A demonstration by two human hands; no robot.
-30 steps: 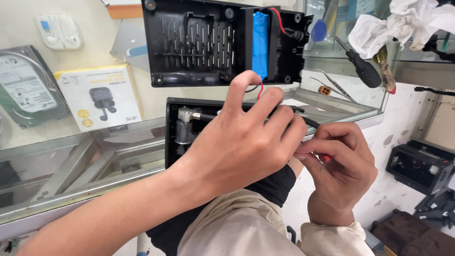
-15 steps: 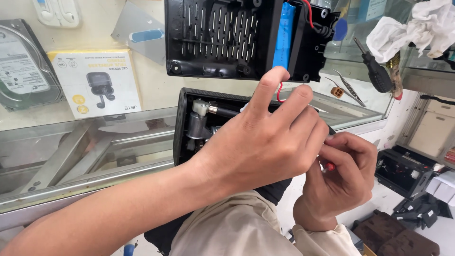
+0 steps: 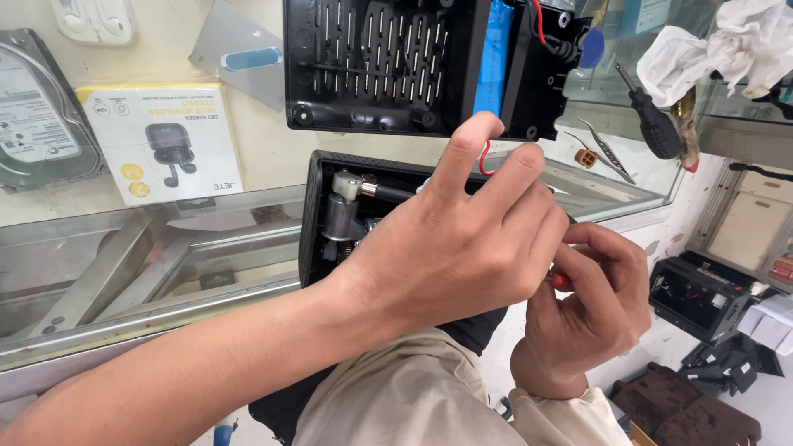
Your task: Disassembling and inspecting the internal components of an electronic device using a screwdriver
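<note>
Two hands meet at the near edge of a glass counter top (image 3: 124, 281), with a cluttered shop floor below my grip to the right. Far left of the grip lies a white square earbud box (image 3: 161, 140) with yellow dots, and beyond it a silver hard drive (image 3: 37, 116). Above the grip, the device's black vented cover (image 3: 380, 66) lies open, a blue battery cell (image 3: 496, 58) beside its slats. To the right lie a black-handled screwdriver (image 3: 652, 120) and tweezers (image 3: 607, 150) (white rags sit further off). My left hand (image 3: 462, 248) arches over the open black casing (image 3: 330, 223), index and middle fingers pinching a red wire (image 3: 481, 161). My right hand (image 3: 591, 297) curls closed around a small red-tipped tool (image 3: 560, 281), just under the left knuckles.
</note>
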